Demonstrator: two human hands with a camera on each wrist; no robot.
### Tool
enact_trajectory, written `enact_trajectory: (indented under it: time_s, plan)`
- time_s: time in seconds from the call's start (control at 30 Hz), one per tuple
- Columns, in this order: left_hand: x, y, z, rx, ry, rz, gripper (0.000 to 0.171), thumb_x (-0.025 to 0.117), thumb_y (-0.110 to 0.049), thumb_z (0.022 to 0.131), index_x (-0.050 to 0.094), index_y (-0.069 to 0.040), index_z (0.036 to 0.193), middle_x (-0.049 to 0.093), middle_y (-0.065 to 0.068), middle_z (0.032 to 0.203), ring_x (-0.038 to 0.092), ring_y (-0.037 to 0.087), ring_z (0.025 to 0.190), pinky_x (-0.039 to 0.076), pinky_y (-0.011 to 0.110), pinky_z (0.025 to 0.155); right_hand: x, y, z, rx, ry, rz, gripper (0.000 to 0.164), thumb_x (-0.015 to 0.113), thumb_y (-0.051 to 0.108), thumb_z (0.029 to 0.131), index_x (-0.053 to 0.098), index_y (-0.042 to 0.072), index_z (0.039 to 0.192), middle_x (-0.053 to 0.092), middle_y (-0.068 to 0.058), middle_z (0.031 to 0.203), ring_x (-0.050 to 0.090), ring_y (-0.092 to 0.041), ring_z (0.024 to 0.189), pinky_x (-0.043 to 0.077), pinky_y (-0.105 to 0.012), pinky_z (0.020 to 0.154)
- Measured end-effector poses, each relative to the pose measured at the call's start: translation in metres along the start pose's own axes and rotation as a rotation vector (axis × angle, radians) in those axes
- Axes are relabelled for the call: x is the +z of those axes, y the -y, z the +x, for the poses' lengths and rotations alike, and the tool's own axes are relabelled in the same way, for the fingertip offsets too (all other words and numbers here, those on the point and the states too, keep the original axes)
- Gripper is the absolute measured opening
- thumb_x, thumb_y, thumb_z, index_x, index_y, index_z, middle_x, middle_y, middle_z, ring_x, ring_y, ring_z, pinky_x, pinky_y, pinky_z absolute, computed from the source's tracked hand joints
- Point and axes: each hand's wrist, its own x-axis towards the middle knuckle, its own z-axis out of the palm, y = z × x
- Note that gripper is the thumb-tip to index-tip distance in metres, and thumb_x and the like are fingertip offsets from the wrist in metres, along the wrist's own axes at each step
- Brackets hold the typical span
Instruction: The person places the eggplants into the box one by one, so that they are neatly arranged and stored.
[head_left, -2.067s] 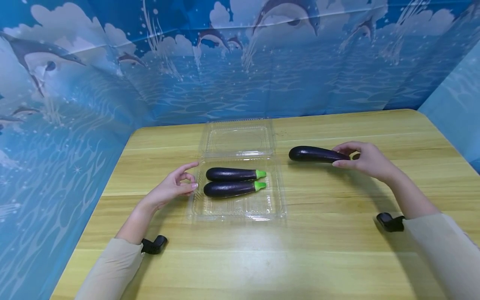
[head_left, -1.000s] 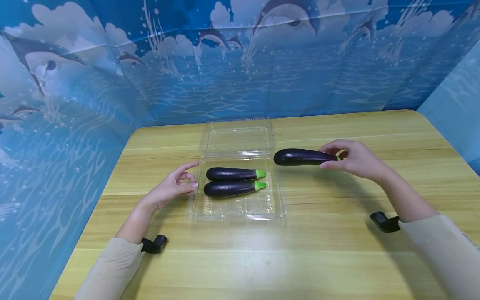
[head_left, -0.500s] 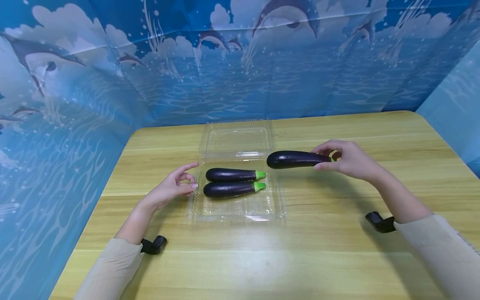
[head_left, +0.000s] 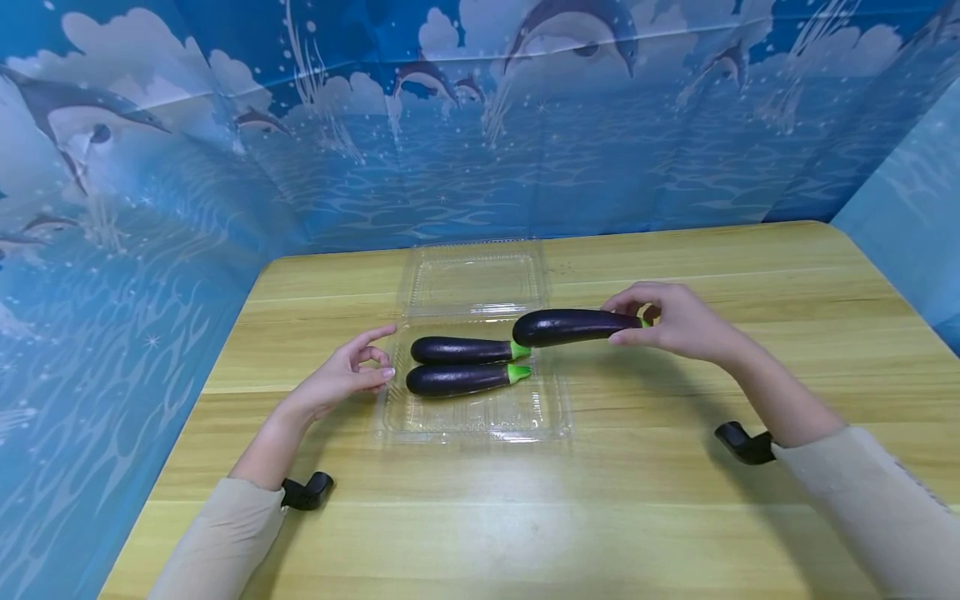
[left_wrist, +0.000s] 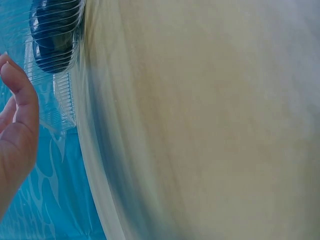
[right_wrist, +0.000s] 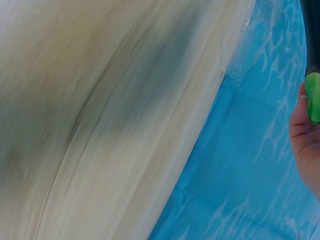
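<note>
Near its green stem end, my right hand (head_left: 667, 321) pinches a dark purple eggplant (head_left: 573, 326) between thumb and fingers. Its rounded end is over the back right part of a clear plastic container (head_left: 472, 423). Inside lie two more eggplants side by side, the rear eggplant (head_left: 459, 349) and the front eggplant (head_left: 456, 380), green stems to the right. Beside the container's left rim is my left hand (head_left: 341, 375), index finger extended and the others bent, with nothing seen in its grasp. The right wrist view shows the held eggplant's green stem (right_wrist: 313, 97) at the fingers.
The container's clear lid (head_left: 476, 279) lies folded back behind it. Everything stands on a wooden table (head_left: 480, 533), whose far edge meets a blue curtain (head_left: 465, 183) printed with dolphins. Each wrist bears a black camera, such as the right wrist camera (head_left: 742, 443).
My right hand has carried its eggplant leftward and slightly nearer, from the table's right side to over the container. The left hand and the two eggplants inside stay where they were.
</note>
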Motion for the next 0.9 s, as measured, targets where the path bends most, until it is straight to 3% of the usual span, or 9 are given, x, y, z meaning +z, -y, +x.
enact_trajectory:
  time_s: [0.6,0.9]
  plan:
    - [0.0,0.001,0.0,-0.004,-0.005,-0.002,0.069,0.062,-0.006,0.089,0.025,-0.012,0.147,0.048,0.008,0.095,0.053,0.01,0.071,0.048,0.024,0.065,0.024,0.026,0.019,0.005,0.09,0.069,0.033,0.078,0.023,0.076,0.068,0.012,0.106,0.062,0.003,0.089,0.051,-0.015,0.078,0.042,-0.03,0.065]
    - [0.0,0.002,0.001,0.004,-0.004,-0.003,0.069,0.062,-0.005,0.089,0.024,-0.01,0.147,0.048,0.007,0.094,0.053,0.009,0.07,0.047,0.024,0.065,0.039,0.035,0.032,-0.037,0.154,0.089,0.033,0.08,0.021,0.074,0.069,0.013,0.103,0.062,0.004,0.091,0.051,-0.016,0.077,0.042,-0.03,0.063]
